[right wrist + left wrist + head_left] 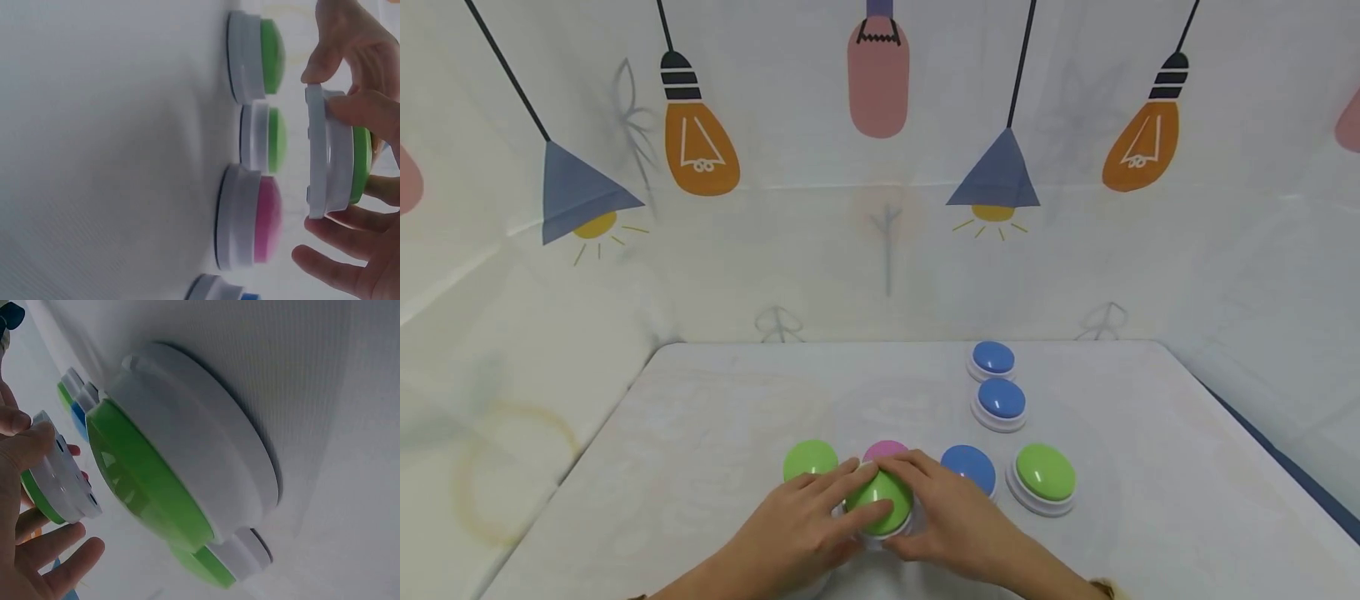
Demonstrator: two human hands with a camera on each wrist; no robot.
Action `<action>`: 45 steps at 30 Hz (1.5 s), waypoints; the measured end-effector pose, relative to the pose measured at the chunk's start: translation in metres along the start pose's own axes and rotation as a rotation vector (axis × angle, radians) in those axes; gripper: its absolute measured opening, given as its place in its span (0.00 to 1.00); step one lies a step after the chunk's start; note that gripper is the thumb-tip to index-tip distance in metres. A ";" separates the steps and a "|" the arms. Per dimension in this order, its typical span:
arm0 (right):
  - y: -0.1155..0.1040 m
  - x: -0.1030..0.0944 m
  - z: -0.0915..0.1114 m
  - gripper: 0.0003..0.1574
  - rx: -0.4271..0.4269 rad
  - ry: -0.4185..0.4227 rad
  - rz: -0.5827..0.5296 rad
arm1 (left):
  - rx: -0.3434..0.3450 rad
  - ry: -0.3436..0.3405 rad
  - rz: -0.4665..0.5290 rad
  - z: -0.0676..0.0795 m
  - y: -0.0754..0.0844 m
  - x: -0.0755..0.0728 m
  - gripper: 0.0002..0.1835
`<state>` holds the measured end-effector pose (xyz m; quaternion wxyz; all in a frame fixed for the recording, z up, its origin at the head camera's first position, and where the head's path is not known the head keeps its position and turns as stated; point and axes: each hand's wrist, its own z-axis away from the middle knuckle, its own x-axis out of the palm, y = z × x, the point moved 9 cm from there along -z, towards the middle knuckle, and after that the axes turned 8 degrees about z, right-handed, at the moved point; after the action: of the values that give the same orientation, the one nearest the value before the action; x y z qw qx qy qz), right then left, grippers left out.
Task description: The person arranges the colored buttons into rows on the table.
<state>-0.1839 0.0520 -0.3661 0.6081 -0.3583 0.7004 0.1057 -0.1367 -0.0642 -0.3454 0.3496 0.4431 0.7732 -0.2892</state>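
Between my two hands is a green push button [880, 502] with a white base, held up off the table and tilted. My left hand [801, 527] grips its left side, thumb across the green dome. From the right, my right hand [958, 521] holds the rim and base with thumb and fingers. The right wrist view shows the underside of the held button [331, 153] raised above the tabletop. Just beyond the hands stand a pink button [886, 449], partly covered, and another green button [810, 458]. Close to the left wrist camera sits a green button [181, 437], covered by my left hand in the head view.
To the right of the hands are a blue button [972, 469] and a green button [1045, 472]. Farther back, two blue buttons [1001, 400] stand one behind the other. The white table [722, 400] meets a lamp-patterned curtain [805, 267] at the back.
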 end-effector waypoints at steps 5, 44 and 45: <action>0.002 0.009 0.010 0.49 0.035 -0.065 -0.022 | 0.043 0.029 -0.052 0.004 0.011 0.003 0.31; 0.009 0.063 0.030 0.49 0.085 -0.331 -0.097 | -0.052 -0.261 0.006 0.021 0.027 0.048 0.21; 0.009 0.064 0.031 0.50 0.083 -0.336 -0.095 | -0.048 -0.260 0.002 0.021 0.027 0.048 0.21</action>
<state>-0.1656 0.0524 -0.4351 0.7353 -0.3428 0.5749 0.1061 -0.1240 -0.0446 -0.4000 0.4577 0.3943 0.7276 -0.3251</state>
